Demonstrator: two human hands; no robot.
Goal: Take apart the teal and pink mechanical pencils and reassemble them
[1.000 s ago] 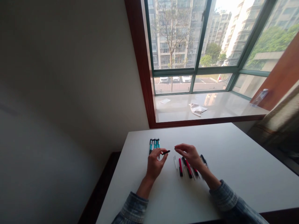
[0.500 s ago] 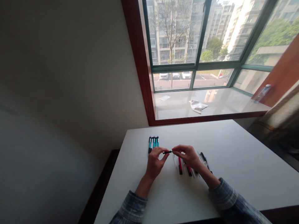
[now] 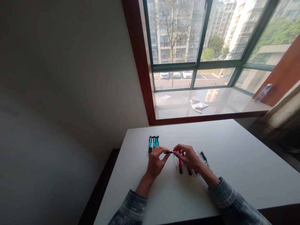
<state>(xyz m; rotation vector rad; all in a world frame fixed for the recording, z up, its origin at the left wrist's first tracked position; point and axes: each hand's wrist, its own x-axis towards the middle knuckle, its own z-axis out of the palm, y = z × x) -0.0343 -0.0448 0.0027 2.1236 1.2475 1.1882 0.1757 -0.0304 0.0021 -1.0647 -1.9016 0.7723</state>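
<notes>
My left hand [image 3: 156,162] pinches a short black pen part [image 3: 167,152] between thumb and fingertips, held level above the table. At its right end, the thumb and finger of my right hand [image 3: 187,156] are closed on the tip; whether a smaller piece sits there is too small to tell. Just beyond my left hand lies a row of several assembled pens [image 3: 154,142] with teal, white and black barrels. Under and beside my right hand are red-and-black pen barrels [image 3: 180,167], thin clear or white tubes and a black pen piece [image 3: 203,156], partly covered by the hand.
The white table [image 3: 131,168] reaches to the window ledge. On the sill [image 3: 178,109] lie a crumpled white cloth [image 3: 198,105] and a small piece of paper [image 3: 165,97]. A clear bottle [image 3: 264,92] leans at the right, near a curtain [image 3: 278,115]. A wall stands to the left.
Both hands keep their grip on the black pen part, with only slight finger movement. The view has tilted a little; the pens on the table stay put.
</notes>
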